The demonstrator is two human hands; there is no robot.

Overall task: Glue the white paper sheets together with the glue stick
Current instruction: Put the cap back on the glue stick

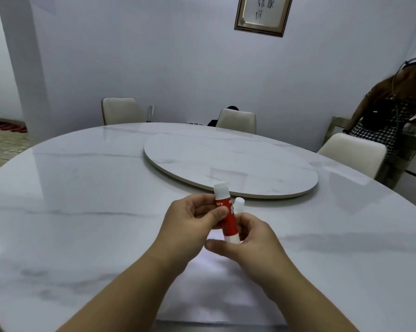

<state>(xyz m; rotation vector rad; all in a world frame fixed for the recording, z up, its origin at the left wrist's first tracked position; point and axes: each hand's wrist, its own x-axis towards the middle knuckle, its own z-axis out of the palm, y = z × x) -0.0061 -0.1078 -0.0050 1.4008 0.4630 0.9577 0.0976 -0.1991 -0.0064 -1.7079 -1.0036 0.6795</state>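
Note:
A red glue stick (227,218) with a white tip and white base is held upright above the table, uncapped. My left hand (190,220) grips its red barrel between thumb and fingers. My right hand (247,240) pinches the white base from below, and the white cap (239,204) sticks up behind its fingers. The white paper sheets (216,291) lie flat on the table under my forearms, at the near edge. My arms hide part of the paper.
The round white marble table (82,212) carries a raised turntable (231,161) at its middle. Cream chairs (237,121) stand around the far side. A person (389,116) bends over a sideboard at the far right.

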